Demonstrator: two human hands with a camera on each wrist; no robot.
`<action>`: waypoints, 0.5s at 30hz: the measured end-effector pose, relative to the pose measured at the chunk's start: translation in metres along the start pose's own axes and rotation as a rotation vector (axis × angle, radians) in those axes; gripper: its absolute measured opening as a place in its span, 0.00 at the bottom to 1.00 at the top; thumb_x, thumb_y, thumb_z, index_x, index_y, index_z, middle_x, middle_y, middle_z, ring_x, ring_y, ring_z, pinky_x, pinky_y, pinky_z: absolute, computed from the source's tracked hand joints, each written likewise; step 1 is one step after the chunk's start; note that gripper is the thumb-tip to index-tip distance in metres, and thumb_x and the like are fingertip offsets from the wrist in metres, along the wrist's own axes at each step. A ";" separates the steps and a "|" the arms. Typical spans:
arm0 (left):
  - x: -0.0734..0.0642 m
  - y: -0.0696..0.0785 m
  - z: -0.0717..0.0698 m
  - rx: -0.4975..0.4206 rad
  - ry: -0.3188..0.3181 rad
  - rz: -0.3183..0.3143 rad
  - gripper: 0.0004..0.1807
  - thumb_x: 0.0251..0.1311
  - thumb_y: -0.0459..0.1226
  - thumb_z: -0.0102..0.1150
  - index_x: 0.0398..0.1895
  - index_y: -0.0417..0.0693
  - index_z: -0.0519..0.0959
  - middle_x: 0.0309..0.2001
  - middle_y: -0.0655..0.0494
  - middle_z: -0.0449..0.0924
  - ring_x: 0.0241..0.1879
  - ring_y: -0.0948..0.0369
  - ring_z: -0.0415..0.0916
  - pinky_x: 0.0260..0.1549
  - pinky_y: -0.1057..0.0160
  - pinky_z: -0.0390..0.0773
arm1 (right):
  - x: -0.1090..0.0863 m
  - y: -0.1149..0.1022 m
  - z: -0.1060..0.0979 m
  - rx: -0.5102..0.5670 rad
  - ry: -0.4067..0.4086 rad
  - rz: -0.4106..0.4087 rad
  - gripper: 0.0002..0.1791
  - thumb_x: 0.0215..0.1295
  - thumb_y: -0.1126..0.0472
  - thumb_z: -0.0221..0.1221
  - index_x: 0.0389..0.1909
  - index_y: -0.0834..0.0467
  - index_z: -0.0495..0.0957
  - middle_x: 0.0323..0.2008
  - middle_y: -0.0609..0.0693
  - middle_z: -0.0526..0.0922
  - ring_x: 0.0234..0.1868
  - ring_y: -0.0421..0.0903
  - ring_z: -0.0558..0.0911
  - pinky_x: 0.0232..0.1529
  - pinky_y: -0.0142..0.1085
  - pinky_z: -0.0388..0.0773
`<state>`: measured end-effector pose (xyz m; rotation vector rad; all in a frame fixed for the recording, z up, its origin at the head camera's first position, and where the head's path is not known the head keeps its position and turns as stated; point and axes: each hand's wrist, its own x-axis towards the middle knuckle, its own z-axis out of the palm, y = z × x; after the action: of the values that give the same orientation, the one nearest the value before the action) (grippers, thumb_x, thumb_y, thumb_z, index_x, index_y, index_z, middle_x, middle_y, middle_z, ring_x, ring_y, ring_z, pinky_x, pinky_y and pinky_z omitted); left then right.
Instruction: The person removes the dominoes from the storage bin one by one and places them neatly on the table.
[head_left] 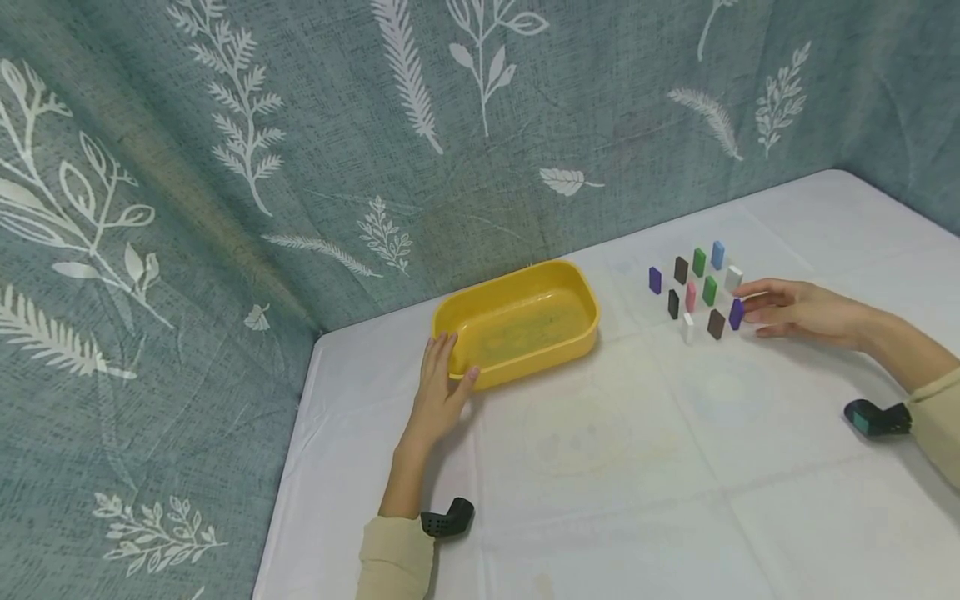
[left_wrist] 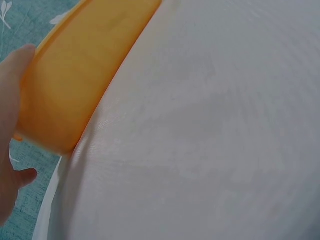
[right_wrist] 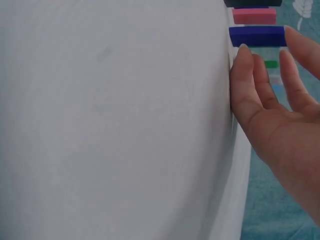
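A yellow plastic tray [head_left: 534, 360] with raised sides sits toward the back of the table. My left hand [head_left: 435, 400] rests at its near left corner, fingers extended along the left rim and the thumb at the front rim. Off to the right, my right hand [head_left: 806, 315] reaches in with loosely bent fingers around a small purple block [head_left: 737, 314] that stands on end. In the right wrist view the thumb tip is just under this purple block [right_wrist: 257, 36] and the index fingertip at its end. Beside it stand a brown block [head_left: 716, 324] and a white block [head_left: 733, 278].
More small upright blocks stand close together, among them a pink block [head_left: 691, 297], a green block [head_left: 709, 291], a light blue block [head_left: 717, 255] and a black block [head_left: 673, 303]. A patterned teal curtain [head_left: 480, 192] hangs behind the white-covered table [head_left: 600, 500].
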<state>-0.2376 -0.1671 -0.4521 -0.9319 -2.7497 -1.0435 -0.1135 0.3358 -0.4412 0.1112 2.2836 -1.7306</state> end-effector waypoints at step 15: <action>0.009 0.008 -0.021 0.031 -0.005 -0.021 0.35 0.70 0.49 0.44 0.74 0.41 0.51 0.73 0.41 0.45 0.72 0.45 0.38 0.65 0.40 0.42 | -0.006 0.008 -0.045 -0.026 0.053 0.133 0.38 0.76 0.51 0.44 0.71 0.71 0.39 0.60 0.61 0.65 0.41 0.26 0.74 0.49 0.34 0.76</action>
<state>-0.2440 -0.1711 -0.4290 -0.9050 -2.7774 -0.9994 -0.1137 0.3818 -0.4356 0.3008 2.2791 -1.6493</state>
